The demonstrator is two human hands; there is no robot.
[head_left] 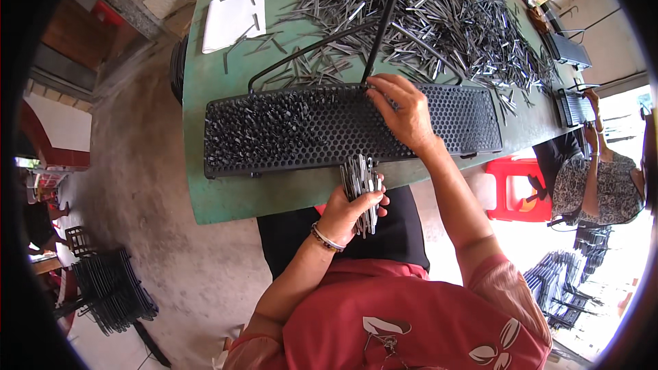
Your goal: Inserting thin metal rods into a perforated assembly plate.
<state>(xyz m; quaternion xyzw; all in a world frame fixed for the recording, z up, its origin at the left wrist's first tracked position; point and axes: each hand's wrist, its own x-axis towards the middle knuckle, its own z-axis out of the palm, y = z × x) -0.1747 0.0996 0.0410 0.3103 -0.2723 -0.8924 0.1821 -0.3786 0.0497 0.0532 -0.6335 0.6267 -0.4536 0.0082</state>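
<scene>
Red shirt (pixel 432 301) is filling the bottom; mid-frame, left hand (pixel 348 214) is clutching strips (pixel 356 177), right hand (pixel 406 115), grip unclear, overhanging perforated panel (pixel 460 122).

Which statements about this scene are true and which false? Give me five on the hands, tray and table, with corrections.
1. The left hand holds a bundle of thin strips. True.
2. Pieces standing in the perforated black tray are mostly toward its left end. True.
3. The right hand is at the tray's left end. False: it is right of the tray's middle.
4. A loose pile lies on the green table. True.
5. White paper lies right of the pile. False: left.
</scene>
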